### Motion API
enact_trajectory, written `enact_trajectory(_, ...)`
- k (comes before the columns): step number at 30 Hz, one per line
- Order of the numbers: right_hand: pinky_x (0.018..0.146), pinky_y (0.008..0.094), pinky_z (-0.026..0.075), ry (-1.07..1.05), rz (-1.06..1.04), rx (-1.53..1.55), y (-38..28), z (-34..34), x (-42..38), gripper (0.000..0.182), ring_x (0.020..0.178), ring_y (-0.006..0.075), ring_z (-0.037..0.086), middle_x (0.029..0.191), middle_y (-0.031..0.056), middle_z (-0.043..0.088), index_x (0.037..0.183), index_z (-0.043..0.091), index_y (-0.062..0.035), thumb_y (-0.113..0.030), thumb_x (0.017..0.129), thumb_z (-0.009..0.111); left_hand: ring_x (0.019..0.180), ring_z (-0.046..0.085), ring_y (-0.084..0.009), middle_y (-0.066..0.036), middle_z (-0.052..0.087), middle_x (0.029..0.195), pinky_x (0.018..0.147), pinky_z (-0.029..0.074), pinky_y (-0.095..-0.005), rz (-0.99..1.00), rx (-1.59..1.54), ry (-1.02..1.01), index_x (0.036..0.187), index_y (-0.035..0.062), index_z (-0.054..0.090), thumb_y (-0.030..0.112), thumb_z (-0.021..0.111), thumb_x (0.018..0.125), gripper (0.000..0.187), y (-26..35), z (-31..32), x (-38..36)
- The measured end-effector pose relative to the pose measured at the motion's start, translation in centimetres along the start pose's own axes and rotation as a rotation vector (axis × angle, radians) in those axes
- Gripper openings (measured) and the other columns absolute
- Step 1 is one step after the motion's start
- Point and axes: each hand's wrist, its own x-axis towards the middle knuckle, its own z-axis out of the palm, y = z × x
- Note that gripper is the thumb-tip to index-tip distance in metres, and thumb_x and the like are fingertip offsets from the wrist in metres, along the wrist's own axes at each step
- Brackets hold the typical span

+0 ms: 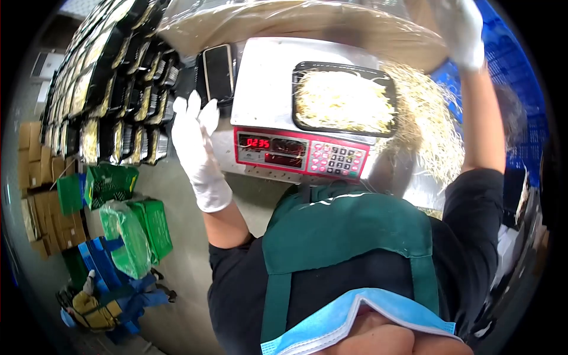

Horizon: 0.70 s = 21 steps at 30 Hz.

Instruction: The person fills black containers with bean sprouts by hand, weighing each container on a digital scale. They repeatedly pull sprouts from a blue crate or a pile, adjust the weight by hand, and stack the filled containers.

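Note:
A black tray (345, 99) filled with pale bean sprouts sits on the metal plate of a scale (263, 89). The scale's red display reads 0235. My left hand (194, 142), in a white glove, is left of the scale with fingers apart and nothing in it, just below a phone (218, 73). At the upper right my right hand (463, 32), also gloved in white, is blurred beside a large clear plastic bag (307, 23); its fingers are smeared, and what it holds cannot be made out. Loose sprouts (429, 118) lie right of the tray.
Stacked black trays of sprouts (89, 89) rise at the left. Green crates (155, 231), a blue crate (102, 263) and cardboard boxes (59, 219) stand on the floor. Another person (97, 310) is at the lower left. Blue crates (518, 77) line the right edge.

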Motion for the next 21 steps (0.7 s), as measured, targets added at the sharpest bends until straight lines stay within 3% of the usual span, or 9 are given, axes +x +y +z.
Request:
enact_trajectory(2, 0.081, 0.0255, 0.051, -0.222, -0.208, 0.094, -6.6, -1.5, -2.8, 0.021, 0.087, 0.0155, 0.065, 0.095, 0.0067, 0.068, 0.107, 0.066, -0.0016, -0.008, 0.090, 0.056, 0.116, 0.053, -0.0356, -0.024, 0.043, 0.138, 0.095, 0.046, -0.0458, -0.308, -0.620, -0.171, 0.141, -0.0079, 0.026, 0.037, 0.047, 0.096, 0.067, 2.1, 4.4, 1.8)
enact_trajectory(4, 0.072, 0.0280, 0.053, -0.431, -0.358, -0.128, -11.2, -2.1, -6.9, 0.020, 0.076, 0.0191, 0.067, 0.088, 0.0088, 0.070, 0.101, 0.070, -0.0072, -0.018, 0.085, 0.064, 0.115, 0.054, -0.0380, -0.024, 0.046, 0.135, 0.094, 0.046, -0.0512, -0.344, -0.485, -0.391, 0.143, -0.0065, 0.023, 0.042, 0.043, 0.096, 0.070, 2.0, 7.1, 2.0)
enact_trajectory(5, 0.080, 0.0370, 0.048, -0.767, -0.096, 0.285, -13.2, -3.3, -7.0, 0.029, 0.089, 0.0272, 0.063, 0.094, 0.0100, 0.067, 0.105, 0.067, -0.0068, -0.026, 0.086, 0.056, 0.107, 0.060, -0.0365, -0.025, 0.055, 0.124, 0.090, 0.050, -0.0498, -0.288, -0.424, -0.499, 0.137, -0.0053, 0.037, 0.033, 0.050, 0.094, 0.059, 0.8, 7.5, 2.3)
enact_trajectory(9, 0.092, 0.0338, 0.045, -0.273, -0.090, 0.385, -14.4, -3.5, -9.6, 0.043, 0.099, 0.0285, 0.062, 0.106, 0.0158, 0.066, 0.119, 0.062, -0.0015, -0.030, 0.087, 0.058, 0.081, 0.069, -0.0311, -0.022, 0.067, 0.092, 0.070, 0.061, -0.0400, -0.352, -0.129, -0.361, 0.102, -0.0074, 0.058, 0.009, 0.057, 0.091, 0.019, 2.1, 11.1, -0.1)
enact_trajectory(11, 0.092, 0.0316, 0.045, -0.102, 0.598, 0.504, -15.3, -1.8, -12.4, 0.039, 0.098, 0.0271, 0.063, 0.108, 0.0140, 0.067, 0.117, 0.063, -0.0017, -0.026, 0.087, 0.060, 0.085, 0.068, -0.0245, -0.019, 0.067, 0.092, 0.076, 0.057, -0.0340, -0.409, -0.120, -0.470, 0.106, -0.0075, 0.059, 0.006, 0.057, 0.090, 0.021, 1.8, 11.8, -0.8)
enact_trajectory(14, 0.090, 0.0315, 0.046, -0.022, 0.798, 0.628, -13.5, 0.2, -12.5, 0.034, 0.094, 0.0276, 0.063, 0.103, 0.0151, 0.068, 0.114, 0.065, -0.0012, -0.020, 0.086, 0.060, 0.088, 0.064, -0.0163, -0.014, 0.068, 0.095, 0.085, 0.049, -0.0281, -0.240, 0.020, -0.639, 0.112, -0.0083, 0.060, 0.005, 0.055, 0.090, 0.026, -0.5, 12.5, 1.7)
enact_trajectory(16, 0.088, 0.0313, 0.046, -0.043, 0.663, 0.503, -10.2, 2.5, -12.4, 0.031, 0.092, 0.0270, 0.063, 0.101, 0.0156, 0.068, 0.111, 0.066, -0.0009, -0.020, 0.086, 0.059, 0.091, 0.063, -0.0158, -0.010, 0.068, 0.096, 0.086, 0.047, -0.0281, 0.362, 0.426, -0.493, 0.108, -0.0070, 0.063, 0.008, 0.057, 0.090, 0.024, -3.1, 13.7, 4.3)
enact_trajectory(18, 0.086, 0.0312, 0.046, -0.063, 0.519, 0.381, -7.7, 4.8, -13.0, 0.029, 0.090, 0.0264, 0.063, 0.098, 0.0162, 0.068, 0.108, 0.067, -0.0005, -0.019, 0.087, 0.058, 0.101, 0.059, -0.0181, -0.012, 0.063, 0.112, 0.089, 0.045, -0.0311, 0.496, 0.930, -0.593, 0.114, -0.0056, 0.059, 0.012, 0.059, 0.090, 0.030, -5.3, 12.7, 6.1)
enact_trajectory(21, 0.081, 0.0288, 0.046, -0.106, 0.697, 0.520, -6.1, 8.2, -15.0, 0.028, 0.088, 0.0200, 0.062, 0.097, 0.0137, 0.068, 0.102, 0.067, 0.0016, -0.020, 0.089, 0.056, 0.103, 0.058, -0.0216, -0.013, 0.060, 0.117, 0.091, 0.045, -0.0326, 0.381, 0.893, -0.369, 0.118, -0.0038, 0.057, 0.015, 0.061, 0.089, 0.035, -7.8, 12.9, 5.4)
